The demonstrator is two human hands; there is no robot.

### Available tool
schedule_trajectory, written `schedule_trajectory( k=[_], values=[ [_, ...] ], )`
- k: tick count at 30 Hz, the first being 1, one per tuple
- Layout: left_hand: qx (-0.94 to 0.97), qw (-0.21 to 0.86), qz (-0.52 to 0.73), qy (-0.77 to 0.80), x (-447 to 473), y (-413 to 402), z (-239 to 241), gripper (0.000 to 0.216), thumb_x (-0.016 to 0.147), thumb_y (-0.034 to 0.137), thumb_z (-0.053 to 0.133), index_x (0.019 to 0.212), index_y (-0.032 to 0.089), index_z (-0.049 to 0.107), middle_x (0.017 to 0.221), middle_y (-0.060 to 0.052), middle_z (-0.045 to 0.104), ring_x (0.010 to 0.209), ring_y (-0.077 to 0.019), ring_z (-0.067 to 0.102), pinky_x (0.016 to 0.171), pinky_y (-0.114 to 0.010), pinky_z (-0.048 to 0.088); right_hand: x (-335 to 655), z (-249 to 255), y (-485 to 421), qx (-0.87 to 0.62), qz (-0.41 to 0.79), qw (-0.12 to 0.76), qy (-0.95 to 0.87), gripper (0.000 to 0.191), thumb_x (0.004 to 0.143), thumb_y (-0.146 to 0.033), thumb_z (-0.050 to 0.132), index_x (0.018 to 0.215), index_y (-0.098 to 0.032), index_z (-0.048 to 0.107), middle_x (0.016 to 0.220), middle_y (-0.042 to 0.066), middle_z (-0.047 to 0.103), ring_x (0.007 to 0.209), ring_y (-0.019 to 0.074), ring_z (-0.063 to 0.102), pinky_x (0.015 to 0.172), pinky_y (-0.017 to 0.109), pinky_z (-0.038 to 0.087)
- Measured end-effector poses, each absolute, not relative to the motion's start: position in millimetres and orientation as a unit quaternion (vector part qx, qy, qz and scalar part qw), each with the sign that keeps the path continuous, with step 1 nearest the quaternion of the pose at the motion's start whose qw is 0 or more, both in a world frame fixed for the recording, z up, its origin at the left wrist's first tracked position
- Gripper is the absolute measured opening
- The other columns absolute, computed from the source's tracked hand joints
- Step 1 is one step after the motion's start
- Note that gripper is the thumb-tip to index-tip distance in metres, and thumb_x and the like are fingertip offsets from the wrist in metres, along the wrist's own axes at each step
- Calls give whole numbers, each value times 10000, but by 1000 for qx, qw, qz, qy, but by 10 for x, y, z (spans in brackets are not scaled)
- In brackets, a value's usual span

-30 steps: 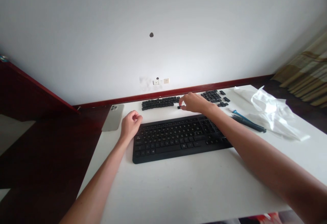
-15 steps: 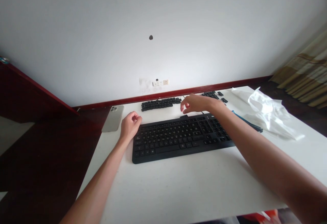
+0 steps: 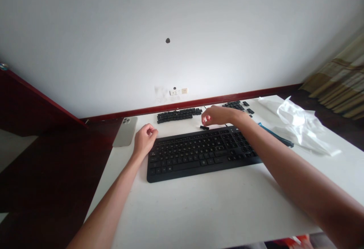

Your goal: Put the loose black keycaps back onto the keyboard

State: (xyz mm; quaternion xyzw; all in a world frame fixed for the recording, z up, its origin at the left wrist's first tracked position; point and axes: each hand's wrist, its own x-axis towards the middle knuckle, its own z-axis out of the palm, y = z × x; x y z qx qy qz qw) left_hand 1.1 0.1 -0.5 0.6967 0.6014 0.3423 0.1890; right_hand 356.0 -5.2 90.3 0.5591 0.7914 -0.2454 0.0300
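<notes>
A black keyboard (image 3: 199, 151) lies on the white table (image 3: 204, 207). My right hand (image 3: 218, 115) hovers over the keyboard's far edge. Its fingers are curled in a pinch on a small black keycap (image 3: 204, 127) that hangs just above the top row. My left hand (image 3: 145, 138) rests on the table at the keyboard's left end, curled into a loose fist with nothing showing in it. Beyond the keyboard lies a row of loose black keycaps (image 3: 178, 115), and a second cluster of keycaps (image 3: 237, 106) lies behind my right hand.
A grey phone (image 3: 125, 135) lies face down at the table's far left corner. A crumpled clear plastic bag (image 3: 298, 124) and a blue and black tool (image 3: 277, 137) lie at the right. The table's left edge drops to a dark floor.
My right hand has drawn back from the loose keycaps toward the keyboard's top edge, bringing the small keycap with it. My left hand has stayed put.
</notes>
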Motion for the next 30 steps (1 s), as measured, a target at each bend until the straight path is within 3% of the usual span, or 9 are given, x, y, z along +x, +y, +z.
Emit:
schedule_trajectory(
  k=[6, 11, 22, 30],
  values=[
    [697, 191, 341, 602, 9, 3, -13, 189, 827, 320, 601, 698, 216, 511, 674, 39, 545, 677, -144, 518, 688, -270, 364, 3559, 912, -58, 573, -250, 29, 780, 194, 838, -390, 712, 950, -251, 788, 1061, 40, 802, 910, 240, 727, 668, 307, 503],
    [699, 187, 339, 602, 0, 1, -17, 190, 833, 324, 601, 702, 216, 515, 675, 41, 543, 674, -142, 516, 684, -269, 365, 3543, 826, -15, 587, -219, 29, 779, 187, 827, -284, 693, 969, -227, 800, 1043, 66, 805, 992, 273, 728, 775, 341, 519],
    [701, 186, 339, 599, 1, 5, -14, 192, 832, 331, 601, 703, 217, 515, 688, 36, 560, 685, -150, 528, 694, -272, 374, 3458, 788, -37, 585, -197, 51, 785, 125, 790, -240, 711, 869, -213, 803, 946, 85, 804, 951, 293, 733, 758, 354, 525],
    [701, 185, 338, 600, 12, 8, -17, 187, 826, 320, 599, 698, 219, 507, 679, 38, 541, 678, -147, 517, 693, -274, 369, 3471, 759, 12, 577, -171, -22, 799, 143, 811, -246, 691, 917, -196, 772, 957, 68, 805, 924, 260, 739, 763, 340, 537]
  ],
)
